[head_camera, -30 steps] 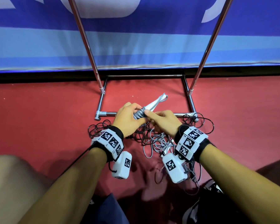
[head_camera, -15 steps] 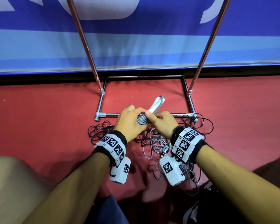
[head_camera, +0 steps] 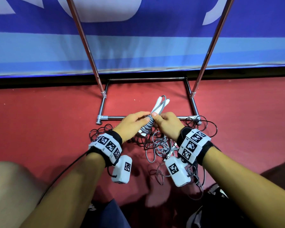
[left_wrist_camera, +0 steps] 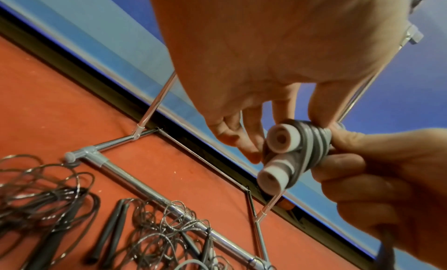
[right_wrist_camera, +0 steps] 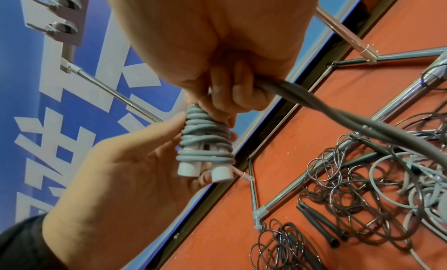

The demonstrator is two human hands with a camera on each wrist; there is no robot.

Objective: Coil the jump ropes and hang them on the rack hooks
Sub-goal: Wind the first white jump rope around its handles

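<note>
The grey rope (right_wrist_camera: 205,138) is wound in tight turns round its two white handles (left_wrist_camera: 278,159), and I hold that bundle in the air between both hands, above the red floor (head_camera: 39,120) and just in front of the rack (head_camera: 146,118) base bar. My left hand (head_camera: 132,125) cradles the bundle, thumb and fingertips pinching the wound part; my right hand (head_camera: 168,124) pinches its upper end, and its lower fingers curl round a twisted grey strand (right_wrist_camera: 338,109) that runs down toward the pile. So both grips are closed on this rope. I judge I am near the end of coiling it: next I should tuck or lock that strand so the turns do not spring loose, then lift the bundle to the hooks (right_wrist_camera: 55,27), seen high up in the right wrist view. Under my wrists, more ropes (head_camera: 155,142) lie tangled on the floor, dark and grey, with black handles (left_wrist_camera: 108,226) among them, not yet coiled.
</note>
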